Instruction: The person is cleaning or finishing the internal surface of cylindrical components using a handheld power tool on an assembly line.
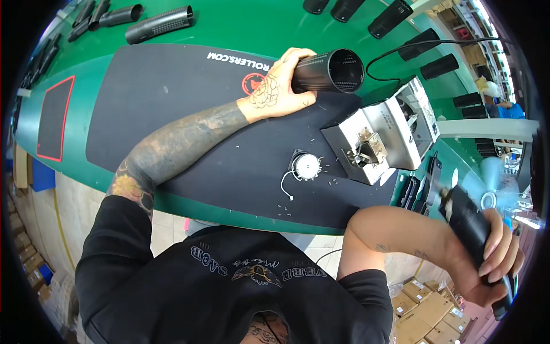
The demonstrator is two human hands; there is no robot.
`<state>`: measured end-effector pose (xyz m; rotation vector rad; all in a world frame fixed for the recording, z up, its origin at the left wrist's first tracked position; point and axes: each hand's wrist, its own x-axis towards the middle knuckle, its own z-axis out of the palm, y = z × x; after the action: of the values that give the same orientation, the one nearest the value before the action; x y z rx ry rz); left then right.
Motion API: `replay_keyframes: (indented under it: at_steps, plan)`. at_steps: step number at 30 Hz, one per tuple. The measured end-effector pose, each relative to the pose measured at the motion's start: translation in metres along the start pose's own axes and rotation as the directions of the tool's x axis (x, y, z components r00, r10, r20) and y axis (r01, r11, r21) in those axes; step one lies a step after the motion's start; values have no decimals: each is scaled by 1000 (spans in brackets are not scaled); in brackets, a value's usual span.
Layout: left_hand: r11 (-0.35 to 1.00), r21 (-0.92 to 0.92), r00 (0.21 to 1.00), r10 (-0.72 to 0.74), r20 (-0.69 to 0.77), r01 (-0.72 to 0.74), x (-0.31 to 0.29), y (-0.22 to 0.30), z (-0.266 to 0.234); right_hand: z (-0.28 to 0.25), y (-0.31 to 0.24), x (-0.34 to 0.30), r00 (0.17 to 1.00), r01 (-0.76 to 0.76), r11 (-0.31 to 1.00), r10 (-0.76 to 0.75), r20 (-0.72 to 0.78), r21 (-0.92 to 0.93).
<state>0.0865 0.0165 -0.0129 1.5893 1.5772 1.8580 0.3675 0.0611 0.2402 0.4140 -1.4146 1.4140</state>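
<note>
The right hand (487,272), raised off the right edge of the surface (229,215), has its fingers clamped round a black handheld tool (471,223); the tool's pale tip, pointing away from the body past those fingers, is blurred. Just beyond and to the left of these fingers lie small black parts (409,192). Farther left of them, on the black mat (189,80), sits a white round component (308,166) with a short white wire, small pale bits (332,182) strewn round it; this is nearer the body than the left fingers. Between both sets of fingers, beyond the component and to its right, stands a silver metal device (395,123). Farther out, the left hand (278,86) has its fingers and thumb clamped on a black perforated tube (321,73), whose open end faces right, away from them; whether the tube touches the mat cannot be told. To the right of the left fingers runs a black cable (395,54). Beyond those fingers, more black tubes (160,25) lie to the left.
</note>
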Motion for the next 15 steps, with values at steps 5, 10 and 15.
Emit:
replay_keyframes:
  at_steps: [5, 10, 15]
  plan:
    - [977, 126, 983, 166, 74, -174, 1, 0, 1, 17, 9, -7, 945, -292, 899, 324, 46, -326]
    - [983, -51, 982, 179, 59, -176, 0, -5, 6, 22, 42, -9, 968, -241, 887, 249, -32, -394]
    - [981, -147, 988, 136, 73, -125, -4, -10, 4, -3, 17, 1, 914, -389, 898, 404, -37, 206]
